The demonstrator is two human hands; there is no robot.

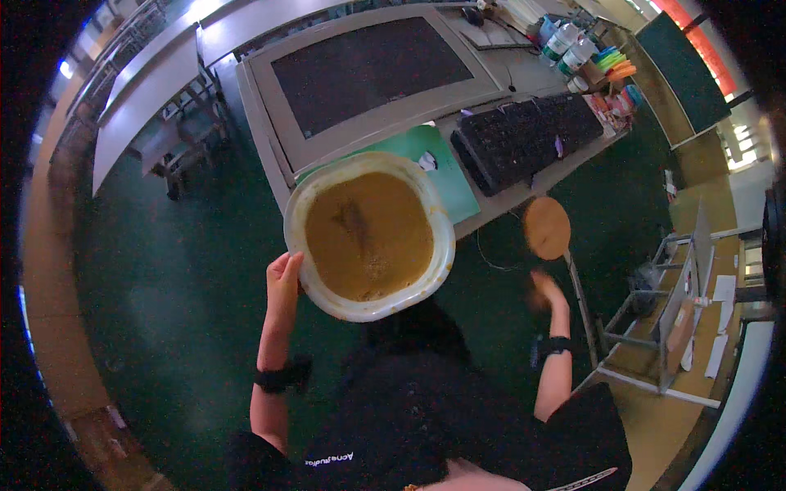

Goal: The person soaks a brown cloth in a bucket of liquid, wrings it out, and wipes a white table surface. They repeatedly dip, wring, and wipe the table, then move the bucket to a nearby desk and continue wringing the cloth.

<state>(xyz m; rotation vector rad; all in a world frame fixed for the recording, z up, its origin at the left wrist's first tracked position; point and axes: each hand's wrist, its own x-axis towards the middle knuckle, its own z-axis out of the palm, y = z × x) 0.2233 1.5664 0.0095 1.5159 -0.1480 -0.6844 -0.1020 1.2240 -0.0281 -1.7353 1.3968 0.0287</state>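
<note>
A white rounded-square basin point(443, 264) full of cloudy brown liquid point(393, 227) is before me, over the near edge of the desk. Something dark shows in the liquid, too unclear to name, with bubbles near it. My left hand point(285, 273) grips the basin's left rim, thumb on top. Away from the basin, to its right, is my right hand point(545, 289), blurred, with nothing seen in it; how its fingers are set is unclear. Just beyond it stands a round orange-brown disc point(547, 228) on a pole. Black bands are on both wrists.
The desk holds a large dark screen panel point(371, 73), a green sheet point(454, 184), a black case point(528, 138), plastic bottles point(560, 42) and colored markers point(614, 64). White tables point(147, 92) stand at the left. A metal-framed rack point(666, 319) is at the right.
</note>
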